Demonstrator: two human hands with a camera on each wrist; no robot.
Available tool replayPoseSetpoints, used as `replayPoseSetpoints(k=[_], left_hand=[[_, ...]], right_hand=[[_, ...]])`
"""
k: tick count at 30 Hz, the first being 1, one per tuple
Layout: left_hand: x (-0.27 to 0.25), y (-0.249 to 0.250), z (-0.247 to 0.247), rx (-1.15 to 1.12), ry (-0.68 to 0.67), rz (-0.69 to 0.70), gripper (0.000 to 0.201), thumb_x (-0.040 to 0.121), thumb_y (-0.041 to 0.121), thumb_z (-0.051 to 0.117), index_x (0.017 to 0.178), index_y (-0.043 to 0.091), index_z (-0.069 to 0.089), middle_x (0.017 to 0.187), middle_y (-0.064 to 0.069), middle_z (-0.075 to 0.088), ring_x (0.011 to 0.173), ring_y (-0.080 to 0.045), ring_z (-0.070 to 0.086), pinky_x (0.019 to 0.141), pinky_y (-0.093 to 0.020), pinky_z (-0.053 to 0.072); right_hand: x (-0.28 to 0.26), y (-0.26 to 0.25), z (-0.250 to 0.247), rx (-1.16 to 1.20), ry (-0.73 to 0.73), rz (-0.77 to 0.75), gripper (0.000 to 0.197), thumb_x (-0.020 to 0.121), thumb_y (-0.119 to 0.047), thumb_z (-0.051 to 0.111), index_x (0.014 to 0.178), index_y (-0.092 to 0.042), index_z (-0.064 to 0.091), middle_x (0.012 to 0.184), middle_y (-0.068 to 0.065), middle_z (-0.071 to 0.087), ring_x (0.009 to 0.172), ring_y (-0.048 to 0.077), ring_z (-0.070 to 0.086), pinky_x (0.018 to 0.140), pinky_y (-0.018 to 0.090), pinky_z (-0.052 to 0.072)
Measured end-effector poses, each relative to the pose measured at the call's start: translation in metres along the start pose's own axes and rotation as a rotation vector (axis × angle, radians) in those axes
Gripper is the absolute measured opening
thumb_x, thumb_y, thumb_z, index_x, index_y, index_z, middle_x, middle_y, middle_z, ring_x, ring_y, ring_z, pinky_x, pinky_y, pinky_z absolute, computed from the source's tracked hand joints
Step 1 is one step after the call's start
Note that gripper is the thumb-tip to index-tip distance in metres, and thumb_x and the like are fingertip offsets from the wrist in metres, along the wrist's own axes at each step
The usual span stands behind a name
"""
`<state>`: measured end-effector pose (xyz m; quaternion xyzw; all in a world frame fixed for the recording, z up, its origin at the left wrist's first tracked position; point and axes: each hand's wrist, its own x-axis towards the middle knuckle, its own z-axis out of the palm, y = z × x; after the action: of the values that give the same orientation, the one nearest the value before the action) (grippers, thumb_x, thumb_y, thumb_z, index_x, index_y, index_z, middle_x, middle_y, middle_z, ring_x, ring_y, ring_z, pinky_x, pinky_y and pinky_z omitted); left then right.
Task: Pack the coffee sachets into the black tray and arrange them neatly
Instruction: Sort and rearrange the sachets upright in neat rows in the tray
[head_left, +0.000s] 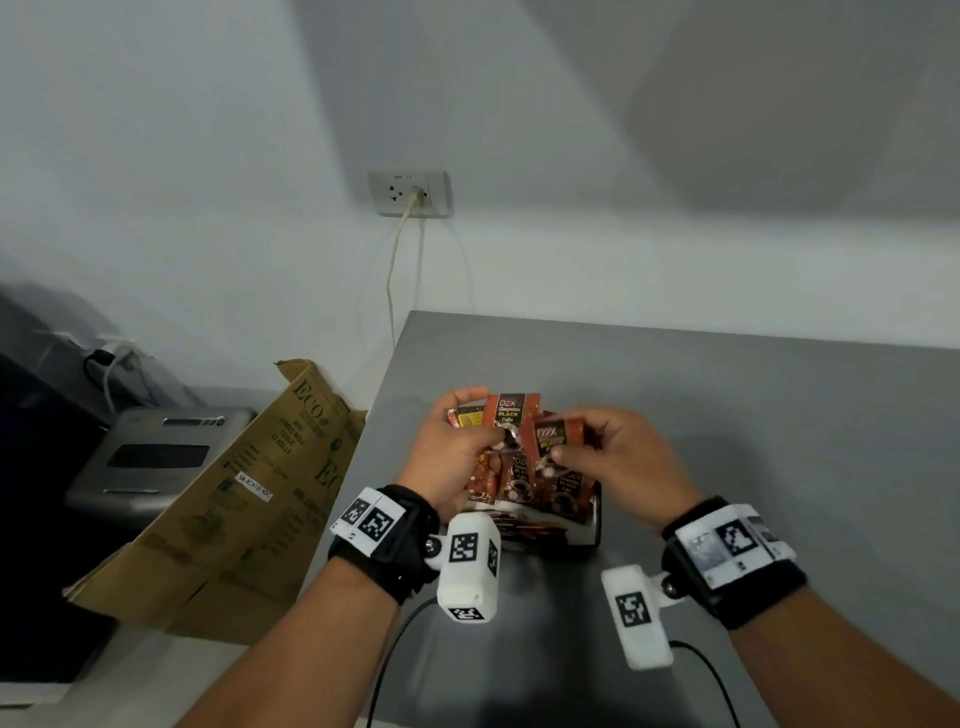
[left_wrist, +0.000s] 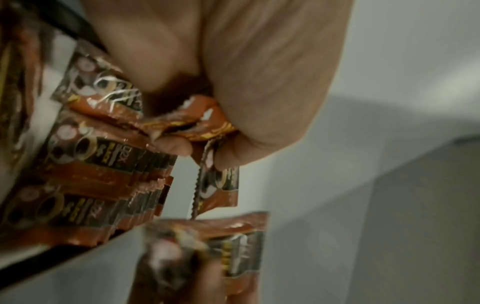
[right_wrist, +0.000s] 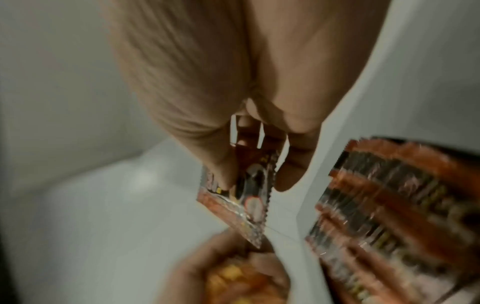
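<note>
My left hand (head_left: 457, 441) grips a small bunch of brown and black coffee sachets (head_left: 511, 415) above the black tray (head_left: 595, 525). The left wrist view shows these held sachets (left_wrist: 192, 125) crumpled between the thumb and fingers. My right hand (head_left: 602, 447) pinches one sachet (head_left: 558, 434) just right of that bunch; in the right wrist view that sachet (right_wrist: 249, 197) hangs below the fingers. Inside the tray, rows of sachets (head_left: 535, 486) stand upright, and they appear as packed rows (left_wrist: 109, 185) in the left wrist view and as blurred rows (right_wrist: 389, 205) in the right wrist view.
The tray sits on a grey table (head_left: 727, 415) near its left edge. Flattened brown cardboard (head_left: 249, 499) leans beside the table, with a grey machine (head_left: 156, 457) behind it. A wall socket (head_left: 410, 193) with a cable hangs on the wall beyond.
</note>
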<state>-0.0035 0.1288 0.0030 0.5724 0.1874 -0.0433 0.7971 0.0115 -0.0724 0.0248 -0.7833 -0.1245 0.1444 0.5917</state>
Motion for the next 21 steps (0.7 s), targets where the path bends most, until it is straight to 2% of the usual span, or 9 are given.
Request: replayPoseSetpoints(k=[3,6,7,10,11,13,15,18,21], left_hand=[[-0.004,-0.001,0.008,0.044,-0.040,0.036,0.049,0.083,-0.019,0.061,0.121,0.013,0.058,0.083,-0.020,0.068,0.048,-0.021,0.061,0.046,-0.029,0.052],[-0.006,-0.003,0.016,-0.016,-0.088,-0.006,0.038,0.082,-0.013,0.063,0.116,0.004,0.058,0.092,-0.024,0.067,0.070,-0.033,0.067,0.068,-0.044,0.058],[-0.006,-0.003,0.016,-0.078,-0.098,-0.051,0.036,0.084,-0.008,0.061,0.118,0.000,0.055,0.094,-0.026,0.066,0.073,-0.036,0.067,0.070,-0.046,0.058],[-0.005,0.000,0.012,-0.244,-0.126,-0.180,0.037,0.090,0.003,0.050,0.126,-0.005,0.047,0.100,-0.031,0.065,0.076,-0.036,0.069,0.061,-0.041,0.061],[-0.003,-0.001,0.008,-0.260,-0.108,-0.191,0.046,0.088,0.005,0.052,0.131,-0.009,0.044,0.106,-0.034,0.064,0.079,-0.037,0.070,0.061,-0.041,0.060],[0.002,-0.001,0.005,-0.238,-0.095,-0.154,0.062,0.080,0.009,0.063,0.135,-0.011,0.042,0.114,-0.038,0.062,0.082,-0.040,0.070,0.063,-0.043,0.060],[0.005,-0.003,0.005,-0.203,-0.098,-0.107,0.060,0.076,0.011,0.072,0.126,-0.012,0.048,0.106,-0.036,0.064,0.077,-0.039,0.070,0.066,-0.044,0.061],[0.007,-0.008,0.009,-0.121,-0.103,-0.042,0.047,0.073,0.014,0.073,0.112,-0.007,0.057,0.092,-0.025,0.068,0.074,-0.031,0.068,0.073,-0.043,0.057],[0.010,-0.012,0.007,-0.110,-0.138,-0.042,0.058,0.077,0.031,0.079,0.118,-0.004,0.058,0.086,-0.022,0.066,0.064,-0.025,0.061,0.065,-0.035,0.050]], right_hand=[[0.007,-0.004,0.003,0.440,0.009,0.202,0.027,0.089,0.007,0.063,0.111,-0.007,0.070,0.108,0.015,0.074,0.099,0.031,0.070,0.091,0.045,0.055],[0.016,-0.003,0.013,0.424,0.022,0.275,0.020,0.096,0.002,0.055,0.107,-0.005,0.071,0.106,0.020,0.074,0.100,0.036,0.069,0.097,0.052,0.053],[0.018,-0.004,0.014,0.432,0.030,0.289,0.021,0.097,0.000,0.053,0.106,-0.004,0.071,0.105,0.020,0.074,0.101,0.037,0.069,0.096,0.052,0.053],[0.019,-0.009,0.009,0.532,0.089,0.302,0.022,0.100,-0.002,0.047,0.100,-0.005,0.068,0.093,0.018,0.075,0.080,0.028,0.072,0.072,0.038,0.058],[0.019,-0.010,0.007,0.552,0.103,0.296,0.021,0.101,-0.002,0.046,0.100,-0.006,0.067,0.094,0.017,0.074,0.078,0.025,0.071,0.071,0.036,0.056],[0.019,-0.009,0.005,0.582,0.081,0.267,0.020,0.101,-0.002,0.047,0.105,-0.007,0.066,0.102,0.017,0.073,0.085,0.025,0.069,0.081,0.039,0.054],[0.017,-0.012,0.008,0.587,0.019,0.245,0.020,0.100,-0.002,0.049,0.108,-0.008,0.067,0.104,0.016,0.073,0.092,0.027,0.068,0.089,0.042,0.052],[0.016,-0.016,0.014,0.535,0.001,0.252,0.018,0.099,-0.001,0.051,0.104,-0.010,0.066,0.097,0.011,0.074,0.089,0.024,0.068,0.088,0.042,0.053],[0.015,-0.017,0.015,0.285,0.097,0.140,0.014,0.098,-0.005,0.056,0.098,-0.016,0.064,0.088,0.003,0.073,0.081,0.018,0.068,0.086,0.044,0.054]])
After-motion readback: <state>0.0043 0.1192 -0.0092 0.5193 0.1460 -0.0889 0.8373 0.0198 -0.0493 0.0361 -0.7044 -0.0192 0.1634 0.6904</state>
